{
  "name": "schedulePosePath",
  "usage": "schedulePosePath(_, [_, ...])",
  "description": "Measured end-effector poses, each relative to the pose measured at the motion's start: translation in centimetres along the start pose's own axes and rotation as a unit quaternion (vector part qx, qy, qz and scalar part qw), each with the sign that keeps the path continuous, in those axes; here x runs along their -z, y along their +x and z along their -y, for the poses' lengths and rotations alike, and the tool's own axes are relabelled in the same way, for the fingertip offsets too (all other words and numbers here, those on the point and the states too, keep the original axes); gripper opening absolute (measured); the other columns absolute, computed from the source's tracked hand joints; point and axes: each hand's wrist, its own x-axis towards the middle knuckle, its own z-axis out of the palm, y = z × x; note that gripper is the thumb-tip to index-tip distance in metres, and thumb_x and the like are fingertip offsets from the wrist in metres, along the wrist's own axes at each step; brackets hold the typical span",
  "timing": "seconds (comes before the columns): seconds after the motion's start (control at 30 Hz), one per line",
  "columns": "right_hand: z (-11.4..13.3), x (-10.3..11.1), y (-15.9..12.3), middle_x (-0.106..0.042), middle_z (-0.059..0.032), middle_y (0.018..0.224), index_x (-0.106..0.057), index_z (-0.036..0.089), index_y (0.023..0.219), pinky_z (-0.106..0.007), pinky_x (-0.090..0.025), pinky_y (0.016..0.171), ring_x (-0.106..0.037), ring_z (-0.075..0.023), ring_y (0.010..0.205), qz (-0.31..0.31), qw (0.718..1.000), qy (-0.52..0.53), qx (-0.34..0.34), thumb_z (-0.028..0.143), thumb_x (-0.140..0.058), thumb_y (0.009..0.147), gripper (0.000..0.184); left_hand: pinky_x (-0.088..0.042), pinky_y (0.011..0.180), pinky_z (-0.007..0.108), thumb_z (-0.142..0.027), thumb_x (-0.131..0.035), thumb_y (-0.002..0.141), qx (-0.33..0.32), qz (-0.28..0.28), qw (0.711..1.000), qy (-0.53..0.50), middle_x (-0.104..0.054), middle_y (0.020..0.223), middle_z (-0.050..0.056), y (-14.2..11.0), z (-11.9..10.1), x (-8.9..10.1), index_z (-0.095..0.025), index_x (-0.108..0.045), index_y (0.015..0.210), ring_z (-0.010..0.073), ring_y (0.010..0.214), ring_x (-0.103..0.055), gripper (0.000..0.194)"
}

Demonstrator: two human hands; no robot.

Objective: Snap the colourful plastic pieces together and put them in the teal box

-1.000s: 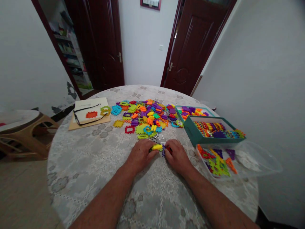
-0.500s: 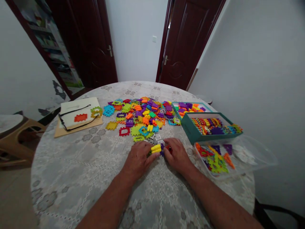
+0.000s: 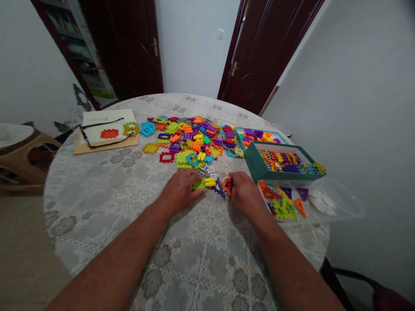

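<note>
Between thumb and fingers, my left hand [image 3: 181,188] holds a lime-green toothed plastic building piece [image 3: 199,185]. A yellow double-tube connector [image 3: 210,182] sticks out from its right edge. My right hand [image 3: 245,191] is closed on an orange toothed building piece [image 3: 227,185], with dark purple showing beside the fingers. A dark purple toothed piece [image 3: 219,188] lies against the orange one, close to the yellow connector; whether those two touch, I cannot tell. White window-shaped pieces [image 3: 211,171] lie just beyond the hands.
Beyond my hands spreads a heap of coloured building pieces [image 3: 181,159]. At right are a green box [image 3: 264,170] of connectors and a clear plastic tray [image 3: 311,216] with more pieces. A cream board [image 3: 94,117] with a black cord [image 3: 89,144] lies left on the round table [image 3: 181,259].
My hands have moved a little apart. More of the green piece and the orange piece now shows between them. The whole view has shifted as my head moved.
</note>
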Motion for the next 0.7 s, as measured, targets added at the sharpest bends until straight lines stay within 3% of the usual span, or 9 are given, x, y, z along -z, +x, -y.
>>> schedulePosePath(0.1, [0.6,0.3,-0.7,-0.070,-0.0160,0.117,-0.071,0.020,0.116,-0.041,-0.048,0.097,-0.064,-0.0306,0.110,0.055,0.998,-0.035,-0.009,0.011,-0.054,0.095,0.028,-0.048,0.115,0.047,-0.039,-0.071,0.100,-0.003,-0.009,1.000,-0.003,-0.069,0.137,0.009,-0.1,-0.4,0.1,-0.027,-0.065,0.136,0.0280,0.130,-0.060,0.039])
schedulePosePath(0.2, [1.0,0.2,-0.7,-0.068,-0.0167,0.125,-0.070,0.021,0.121,-0.041,-0.047,0.096,-0.062,-0.0320,0.114,0.048,0.998,-0.033,-0.008,0.022,-0.061,0.097,0.025,-0.045,0.118,0.048,-0.035,-0.065,0.103,-0.046,0.021,0.999,-0.001,-0.065,0.147,0.008,0.0,-0.5,-0.1,-0.031,-0.058,0.148,0.0270,0.135,-0.058,0.045])
schedulePosePath(0.37, [0.6,0.0,0.2,-0.068,-0.0152,0.119,-0.073,0.019,0.116,-0.036,-0.048,0.096,-0.066,-0.0272,0.107,0.064,0.998,-0.003,-0.022,0.016,-0.060,0.094,0.026,-0.045,0.116,0.050,-0.036,-0.069,0.101,-0.069,0.052,0.996,0.016,-0.068,0.141,0.009,0.2,0.1,-0.7,-0.029,-0.064,0.139,0.0285,0.132,-0.060,0.039])
schedulePosePath(0.6, [0.1,0.1,1.1,-0.078,-0.0116,0.114,-0.074,0.017,0.121,-0.032,-0.049,0.096,-0.070,-0.0236,0.106,0.004,0.992,0.108,-0.070,0.014,-0.049,0.096,0.035,-0.047,0.115,0.046,-0.026,-0.066,0.098,-0.043,0.015,0.999,0.016,-0.069,0.135,0.009,0.0,-0.5,0.0,-0.025,-0.064,0.134,0.0270,0.128,-0.061,0.036])
schedulePosePath(0.7, [-0.1,-0.1,1.3,-0.078,-0.0097,0.115,-0.073,0.018,0.121,-0.033,-0.049,0.096,-0.070,-0.0234,0.106,-0.034,0.983,0.156,-0.088,0.021,-0.048,0.099,0.034,-0.048,0.115,0.046,-0.026,-0.066,0.098,-0.039,-0.003,0.999,0.016,-0.069,0.134,0.010,0.0,-0.6,0.4,-0.025,-0.064,0.132,0.0277,0.128,-0.061,0.035])
